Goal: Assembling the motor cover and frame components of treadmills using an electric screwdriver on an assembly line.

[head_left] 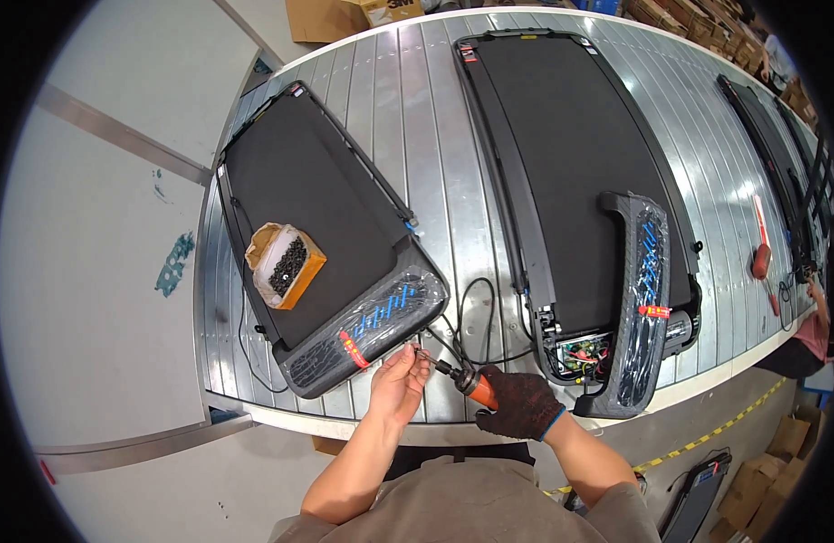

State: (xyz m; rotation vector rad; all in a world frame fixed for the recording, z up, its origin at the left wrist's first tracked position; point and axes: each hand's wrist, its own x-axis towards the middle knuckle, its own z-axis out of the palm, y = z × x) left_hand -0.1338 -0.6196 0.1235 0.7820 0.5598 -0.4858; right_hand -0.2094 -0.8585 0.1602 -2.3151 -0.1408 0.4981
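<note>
My right hand [523, 405], in a dark knit glove, grips an orange power screwdriver [479, 388] whose bit points left. My bare left hand [399, 385] is closed in a pinch at the bit's tip; whatever is between the fingers is too small to make out. Just beyond it lies a treadmill deck [299, 181] with a black belt. A film-wrapped grey end cover [372, 326] with blue stripes and a red tag sits on its near end. On the belt rests an open cardboard box [301, 288] of small black screws [288, 261].
A second treadmill deck [571, 163] lies to the right, its circuit board [584, 357] exposed. A wrapped cover [646, 299] lies loose across it. Black cable [489, 303] loops between the decks on the slatted metal table [435, 172]. Farther right are a red-handled tool [761, 261] and a co-worker's hand [814, 290].
</note>
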